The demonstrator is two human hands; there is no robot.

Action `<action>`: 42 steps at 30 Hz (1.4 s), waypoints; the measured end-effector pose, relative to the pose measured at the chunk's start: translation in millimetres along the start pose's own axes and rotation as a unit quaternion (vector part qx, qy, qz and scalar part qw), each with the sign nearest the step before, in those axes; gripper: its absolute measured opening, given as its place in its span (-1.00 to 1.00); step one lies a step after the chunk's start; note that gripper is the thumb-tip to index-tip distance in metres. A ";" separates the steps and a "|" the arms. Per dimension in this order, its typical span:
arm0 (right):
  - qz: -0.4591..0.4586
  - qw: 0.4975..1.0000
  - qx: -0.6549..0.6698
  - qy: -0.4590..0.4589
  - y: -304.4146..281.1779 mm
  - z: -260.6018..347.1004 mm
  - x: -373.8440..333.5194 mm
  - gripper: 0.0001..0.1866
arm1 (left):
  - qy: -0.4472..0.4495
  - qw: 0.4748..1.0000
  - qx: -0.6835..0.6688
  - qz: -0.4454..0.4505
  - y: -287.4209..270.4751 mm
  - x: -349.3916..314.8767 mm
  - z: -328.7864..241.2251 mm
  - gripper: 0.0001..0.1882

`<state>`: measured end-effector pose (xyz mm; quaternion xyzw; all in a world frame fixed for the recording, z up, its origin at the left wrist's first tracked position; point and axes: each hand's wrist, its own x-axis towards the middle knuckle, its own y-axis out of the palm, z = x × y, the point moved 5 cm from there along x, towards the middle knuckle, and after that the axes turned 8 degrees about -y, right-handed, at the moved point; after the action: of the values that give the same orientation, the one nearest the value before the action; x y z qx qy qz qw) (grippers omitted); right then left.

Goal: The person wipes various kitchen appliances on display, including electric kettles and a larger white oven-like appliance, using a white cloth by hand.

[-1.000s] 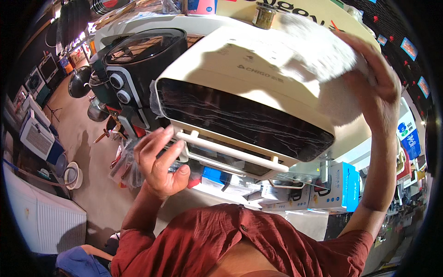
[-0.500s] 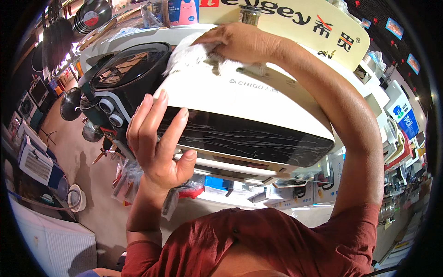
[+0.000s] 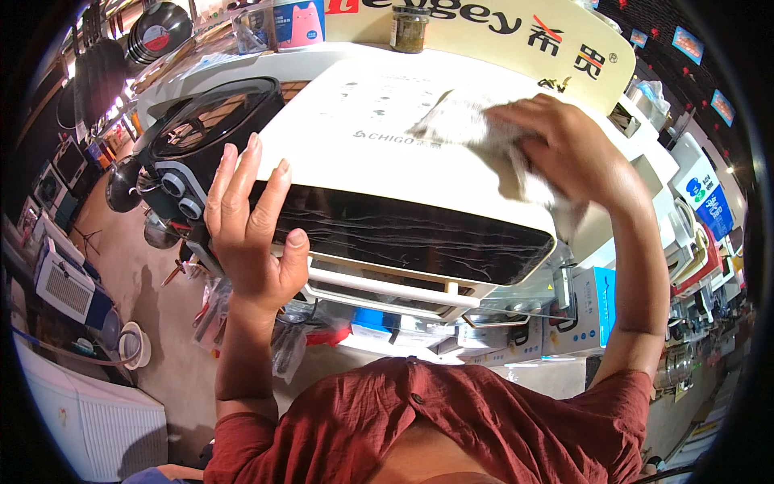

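A boxy white appliance (image 3: 322,157) with a glossy black front panel, streaked with wavy lines, stands on the counter before me. Its lower front has a pale bar; I cannot tell its exact kind. My right hand (image 3: 576,153) is closed on a crumpled white cloth (image 3: 459,119), which lies against the right part of the appliance's top and hangs toward its right side. My left hand (image 3: 256,242) is upright at the left front corner, fingers stretched out and holding nothing. Whether its palm touches the panel is hidden.
A black round-topped appliance (image 3: 211,121) with two knobs stands close on the left. Behind are a jar (image 3: 409,31), a blue-and-pink package (image 3: 300,22) and a cream sign (image 3: 484,40). Boxes (image 3: 592,310) sit below right; pans (image 3: 164,31) hang at far left.
My right hand has moved with the cloth from the back left of the appliance's top to its right side. The appliance appears slightly further left, with my left hand still at its corner.
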<state>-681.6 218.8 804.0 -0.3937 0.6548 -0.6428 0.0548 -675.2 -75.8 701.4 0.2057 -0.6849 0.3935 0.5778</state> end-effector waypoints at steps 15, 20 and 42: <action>0.067 0.979 0.169 -0.088 46.6 40.7 102.5 -0.51 | -0.037 0.999 -0.009 -0.002 2.8 0.7 -0.8 -0.40; 0.080 0.990 0.111 0.030 38.7 -1.1 78.5 -0.46 | -0.014 0.999 0.021 -0.019 -5.7 4.3 -3.5 -0.52; -0.304 0.891 0.314 0.124 46.8 -38.2 -129.1 -0.68 | -0.060 0.998 0.008 -0.010 -2.9 7.2 -8.7 -0.50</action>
<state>-636.3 318.6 713.0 -0.4529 0.2686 -0.8438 -0.1039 -669.4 -69.5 709.3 0.2400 -0.7134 0.3799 0.5378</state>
